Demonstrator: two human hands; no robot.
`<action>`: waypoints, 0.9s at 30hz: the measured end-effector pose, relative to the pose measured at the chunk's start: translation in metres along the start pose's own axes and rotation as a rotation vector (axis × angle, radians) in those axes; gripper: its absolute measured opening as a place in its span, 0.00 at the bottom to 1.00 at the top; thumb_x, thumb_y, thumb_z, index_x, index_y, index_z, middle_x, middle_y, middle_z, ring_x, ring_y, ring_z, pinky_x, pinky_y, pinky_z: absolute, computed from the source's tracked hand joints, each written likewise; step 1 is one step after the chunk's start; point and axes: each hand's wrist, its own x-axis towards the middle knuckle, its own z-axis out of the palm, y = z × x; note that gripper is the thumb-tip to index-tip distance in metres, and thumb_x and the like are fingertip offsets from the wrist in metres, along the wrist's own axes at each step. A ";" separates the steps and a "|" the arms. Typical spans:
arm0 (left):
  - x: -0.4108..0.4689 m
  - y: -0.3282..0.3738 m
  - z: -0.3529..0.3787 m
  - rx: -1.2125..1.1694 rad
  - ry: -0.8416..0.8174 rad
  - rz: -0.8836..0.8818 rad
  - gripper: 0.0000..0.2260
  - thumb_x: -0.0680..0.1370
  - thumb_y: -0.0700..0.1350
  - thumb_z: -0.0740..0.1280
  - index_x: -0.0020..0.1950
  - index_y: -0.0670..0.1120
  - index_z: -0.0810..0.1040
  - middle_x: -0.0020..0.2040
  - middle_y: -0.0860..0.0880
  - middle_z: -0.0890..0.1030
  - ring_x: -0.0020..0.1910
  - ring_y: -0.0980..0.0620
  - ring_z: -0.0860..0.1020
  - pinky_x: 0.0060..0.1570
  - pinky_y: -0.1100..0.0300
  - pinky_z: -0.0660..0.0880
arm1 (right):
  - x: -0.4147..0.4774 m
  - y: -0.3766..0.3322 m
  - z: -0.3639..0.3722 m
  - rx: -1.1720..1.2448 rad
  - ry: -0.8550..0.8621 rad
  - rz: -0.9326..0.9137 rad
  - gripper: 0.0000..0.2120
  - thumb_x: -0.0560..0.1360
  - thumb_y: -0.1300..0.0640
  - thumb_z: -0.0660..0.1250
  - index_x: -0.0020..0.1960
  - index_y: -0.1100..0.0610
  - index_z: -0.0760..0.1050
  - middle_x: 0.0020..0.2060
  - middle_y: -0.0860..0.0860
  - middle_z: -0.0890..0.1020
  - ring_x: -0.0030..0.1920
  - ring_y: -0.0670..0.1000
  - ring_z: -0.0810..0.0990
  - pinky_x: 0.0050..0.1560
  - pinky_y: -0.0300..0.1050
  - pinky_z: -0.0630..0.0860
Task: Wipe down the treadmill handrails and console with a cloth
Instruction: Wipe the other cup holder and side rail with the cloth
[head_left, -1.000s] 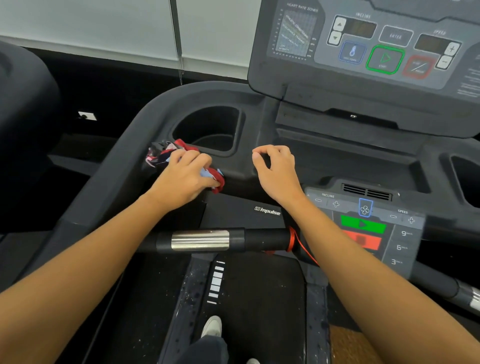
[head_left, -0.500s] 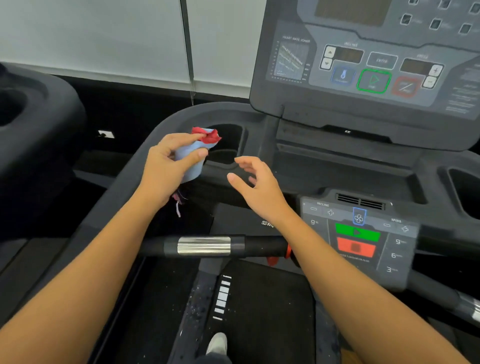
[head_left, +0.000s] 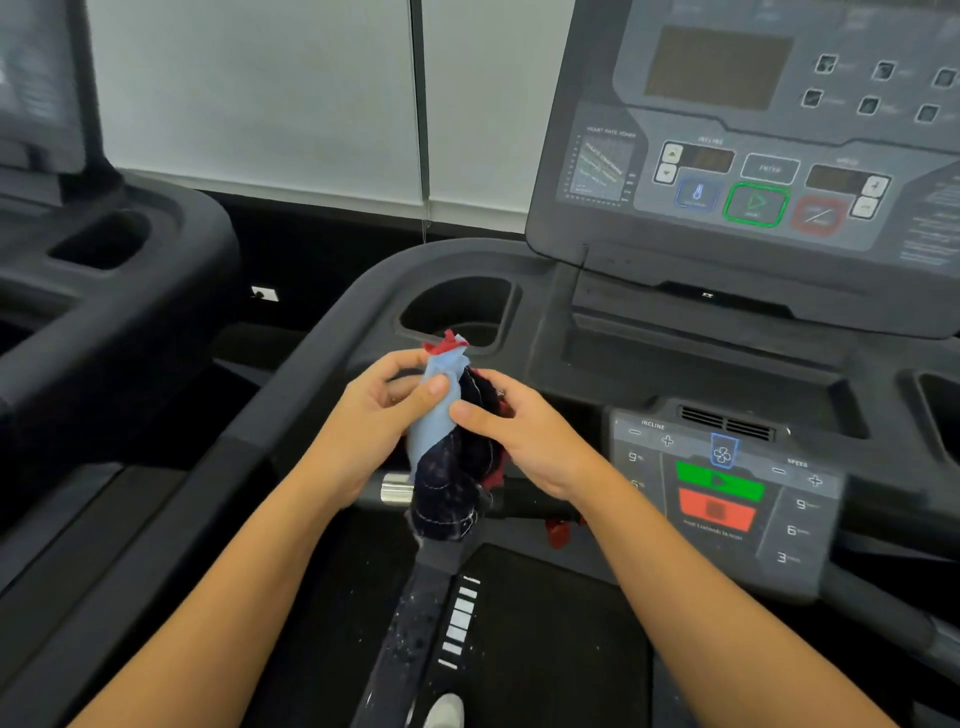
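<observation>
both hands (head_left: 374, 415) (fingers curled) — gripping cloth (head_left: 452, 457)

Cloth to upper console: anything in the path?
Nothing visible. The left hand and right hand hold the cloth in the air, on the near side of the cup holder. The console rises beyond, to the right, its face uncovered.

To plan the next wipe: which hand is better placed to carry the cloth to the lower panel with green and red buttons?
Probably the right hand: it grips the blue, navy and red cloth, and the grey lower control panel lies on its side. The left hand would cross over.
</observation>
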 end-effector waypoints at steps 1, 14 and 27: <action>-0.004 -0.001 0.000 0.020 0.020 -0.014 0.17 0.70 0.49 0.68 0.58 0.46 0.75 0.49 0.46 0.84 0.49 0.47 0.82 0.45 0.58 0.78 | -0.003 0.003 0.000 -0.007 0.000 0.006 0.23 0.68 0.50 0.72 0.62 0.53 0.75 0.55 0.51 0.82 0.56 0.50 0.81 0.60 0.50 0.76; -0.002 -0.053 -0.021 0.517 0.330 -0.014 0.08 0.72 0.47 0.71 0.48 0.44 0.79 0.44 0.49 0.82 0.44 0.52 0.80 0.42 0.59 0.78 | -0.004 0.041 -0.006 -0.425 0.271 0.033 0.14 0.73 0.54 0.70 0.57 0.56 0.76 0.49 0.48 0.80 0.50 0.47 0.79 0.51 0.41 0.77; 0.009 -0.110 -0.030 0.939 0.455 0.123 0.11 0.73 0.41 0.69 0.55 0.43 0.78 0.53 0.44 0.75 0.53 0.46 0.73 0.53 0.52 0.71 | 0.003 0.074 0.000 -1.191 0.299 -0.157 0.15 0.79 0.49 0.60 0.63 0.52 0.74 0.59 0.53 0.72 0.61 0.53 0.68 0.60 0.46 0.66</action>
